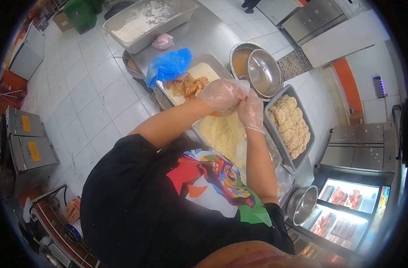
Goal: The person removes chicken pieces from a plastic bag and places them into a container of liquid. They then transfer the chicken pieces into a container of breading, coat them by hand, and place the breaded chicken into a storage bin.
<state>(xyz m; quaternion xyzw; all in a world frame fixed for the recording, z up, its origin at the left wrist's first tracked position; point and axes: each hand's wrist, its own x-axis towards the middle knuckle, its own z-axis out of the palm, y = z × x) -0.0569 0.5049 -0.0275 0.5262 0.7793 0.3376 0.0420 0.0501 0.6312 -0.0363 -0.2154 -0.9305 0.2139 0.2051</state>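
My left hand point(222, 94), in a clear plastic glove, is closed above the trays, its fingers meeting those of my right hand point(250, 112). The right hand is gloved too and pinches something thin and clear between the two, perhaps glove plastic; I cannot make it out for certain. Beneath them lies a tray of yellowish crumbs point(221, 134). Just beyond my left hand, raw meat pieces point(188, 85) rest in a metal tray with pale batter point(203, 71). To the right of my right hand stands a grey tray point(304, 161) of coated pieces point(289, 125).
A blue plastic bag point(169, 66) lies by the batter tray. Behind are a flour tub point(137, 44), a small pink bag point(163, 41) and metal bowls point(264, 73). Another steel bowl point(302, 205) sits at the lower right, near a lit meat display point(344, 214).
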